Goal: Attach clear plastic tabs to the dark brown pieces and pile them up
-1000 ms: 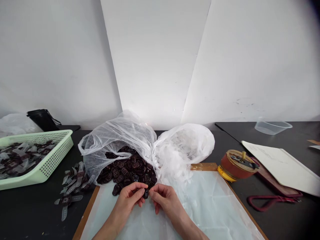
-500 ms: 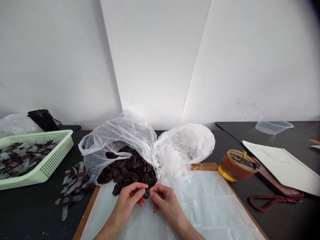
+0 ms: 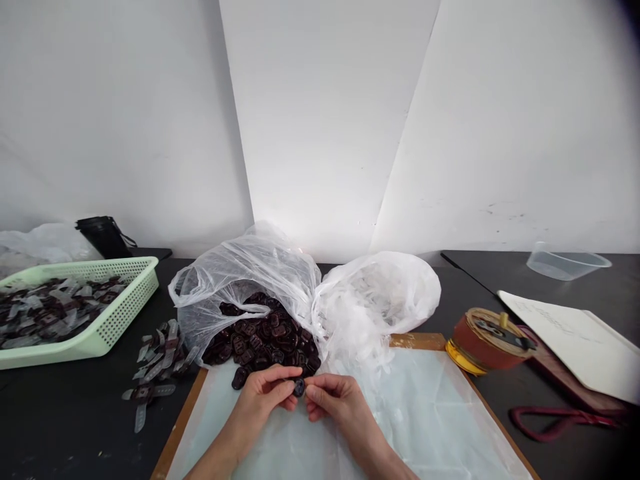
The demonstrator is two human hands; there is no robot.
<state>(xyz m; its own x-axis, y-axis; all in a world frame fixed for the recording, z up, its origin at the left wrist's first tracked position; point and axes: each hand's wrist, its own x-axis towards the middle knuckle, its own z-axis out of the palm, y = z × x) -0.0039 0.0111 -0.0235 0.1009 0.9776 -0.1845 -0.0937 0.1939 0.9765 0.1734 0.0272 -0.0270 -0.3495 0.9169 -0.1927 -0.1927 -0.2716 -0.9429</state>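
Between my two hands is a small, dark, rounded plastic piece [image 3: 299, 387]. My left hand [image 3: 264, 398] is closed, pinching this piece between thumb and fingers. Close against its right side, my right hand [image 3: 340, 402] is pinched shut; whatever its fingertips hold is too small to make out. Just beyond my hands, a pile of similar dark pieces [image 3: 270, 339] spills from a clear plastic bag [image 3: 240, 263]. To its right lies a white bag [image 3: 425, 287] with thin translucent strips [image 3: 353, 333] spilling out. Below my hands is a board covered in pale sheeting [image 3: 430, 413].
At left, a green basket [image 3: 103, 337] holds pieces with straps attached; more strapped pieces [image 3: 159, 360] lie beside it. A black tumbler [image 3: 105, 237] stands behind. On the right are a round reddish box [image 3: 487, 347], a notebook [image 3: 575, 340], a dark red strap [image 3: 545, 423] and a clear container [image 3: 565, 263].
The view has shifted a little, so most things sit farther right. Both hands stay together at the dark piece, which has turned slightly to show more of its face.
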